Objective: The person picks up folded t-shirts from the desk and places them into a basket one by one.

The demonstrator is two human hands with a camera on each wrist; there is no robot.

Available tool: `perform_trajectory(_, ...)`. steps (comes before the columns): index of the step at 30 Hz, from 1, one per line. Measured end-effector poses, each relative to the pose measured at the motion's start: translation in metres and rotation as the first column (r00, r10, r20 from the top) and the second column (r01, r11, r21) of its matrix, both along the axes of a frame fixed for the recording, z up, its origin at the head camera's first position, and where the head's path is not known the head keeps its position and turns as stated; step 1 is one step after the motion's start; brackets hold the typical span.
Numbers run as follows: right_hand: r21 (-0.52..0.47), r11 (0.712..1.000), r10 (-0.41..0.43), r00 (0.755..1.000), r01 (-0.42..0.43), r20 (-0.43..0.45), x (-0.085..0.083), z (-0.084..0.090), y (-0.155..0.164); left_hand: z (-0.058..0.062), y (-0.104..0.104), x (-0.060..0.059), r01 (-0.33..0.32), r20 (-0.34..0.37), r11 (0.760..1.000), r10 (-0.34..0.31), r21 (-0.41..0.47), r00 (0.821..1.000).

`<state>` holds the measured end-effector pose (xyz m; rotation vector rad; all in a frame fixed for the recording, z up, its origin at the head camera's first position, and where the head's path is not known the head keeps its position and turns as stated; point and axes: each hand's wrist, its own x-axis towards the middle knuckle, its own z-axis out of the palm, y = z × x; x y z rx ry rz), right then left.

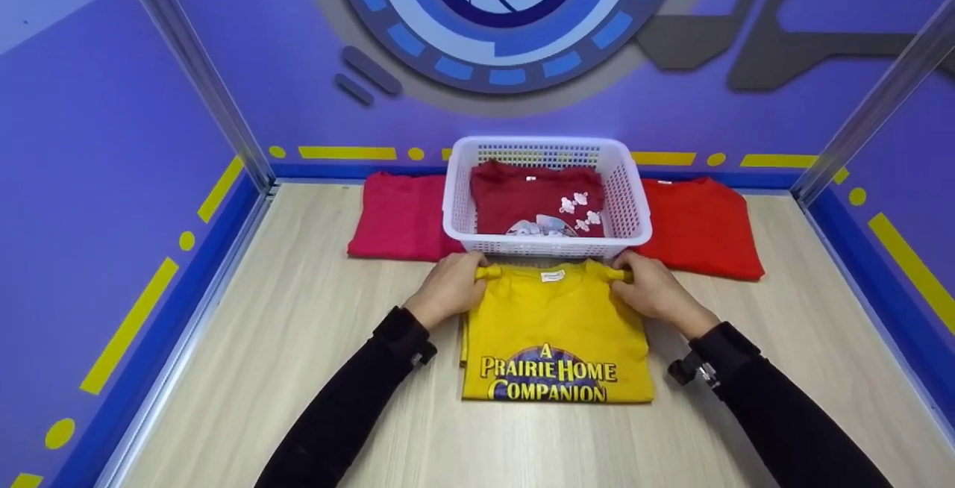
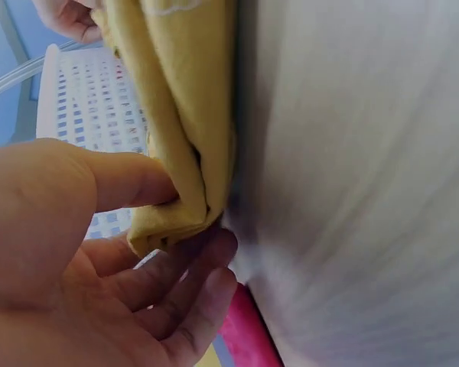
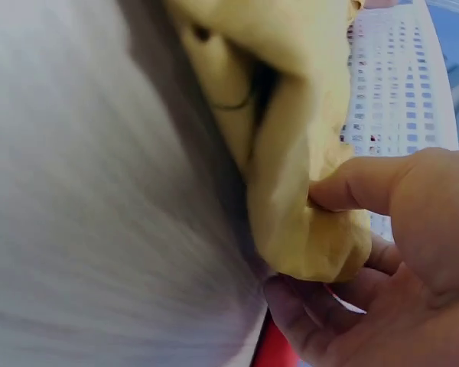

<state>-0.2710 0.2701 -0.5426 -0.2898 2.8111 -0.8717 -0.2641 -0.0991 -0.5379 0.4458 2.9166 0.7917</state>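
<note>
A folded yellow T-shirt [image 1: 556, 324] with "A Prairie Home Companion" printed on it lies in front of the basket, collar toward the back. My left hand [image 1: 453, 286] pinches its far left corner; in the left wrist view the thumb presses on top of the folded layers [image 2: 180, 191] with fingers beneath. At the far right corner my right hand [image 1: 656, 286] does the same, thumb over the cloth [image 3: 314, 237] and fingers under it. Just behind both hands stands a white plastic basket [image 1: 548, 247] with a folded dark red T-shirt [image 1: 515, 197] inside.
A folded pink garment [image 1: 399, 219] lies left of the basket, and a folded red garment [image 1: 701, 227] lies right of it. Purple panels with metal corner posts [image 1: 201, 70] enclose the wooden table [image 1: 298, 309] at the back and sides.
</note>
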Motion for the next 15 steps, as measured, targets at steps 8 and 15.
perform_trajectory(8, -0.045, 0.999, -0.009, 0.995, 0.013, 0.103, 0.002, 0.026, 0.007, 0.012, -0.011, 0.004, 0.005, -0.02, 0.997, -0.003, 0.077, 1.0)
perform_trajectory(15, -0.044, 0.999, 0.024, 0.997, -0.021, 0.077, 0.015, 0.055, 0.014, 0.034, -0.019, 0.01, 0.048, -0.038, 0.989, -0.043, 0.137, 0.998)
